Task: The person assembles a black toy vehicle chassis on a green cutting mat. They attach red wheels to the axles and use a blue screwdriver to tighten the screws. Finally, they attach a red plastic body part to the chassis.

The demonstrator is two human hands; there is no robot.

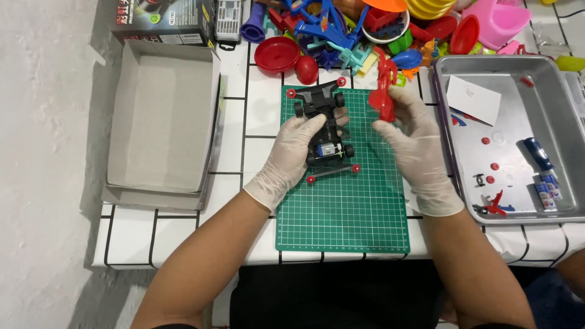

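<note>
L hand (292, 149): gloved, fingers curled loosely over the chassis (326, 122), thumb side on its near end; pins it to the mat rather than lifting it.
R hand (409, 137): gloved, fingers closed round lower part of the red shell (384, 88), held upright above mat's right edge, apart from chassis.
Chassis: black toy car frame w/ black wheels, lies lengthwise on upper half of mat; red rollers at corners, small blue part at near end by L thumb.
Shell: red plastic body, top end sticks up past fingers, near toy pile.
Mat (341, 213): green gridded cutting mat, centre of a white table w/ black grid lines.
Box (161, 122): open grey cardboard box, left of mat, nothing seen inside.
Lid (164, 21): dark printed box top, behind the box at top left.
Toy pile (365, 30): mixed coloured plastic bits (red, blue, yellow, pink) along far edge of table.
Tray (567, 67): metal, right of mat, just beside R wrist; holds a white card (474, 99), a blue-handled screwdriver (537, 153), small red rollers, a few loose small parts; what sort, can't tell.
</note>
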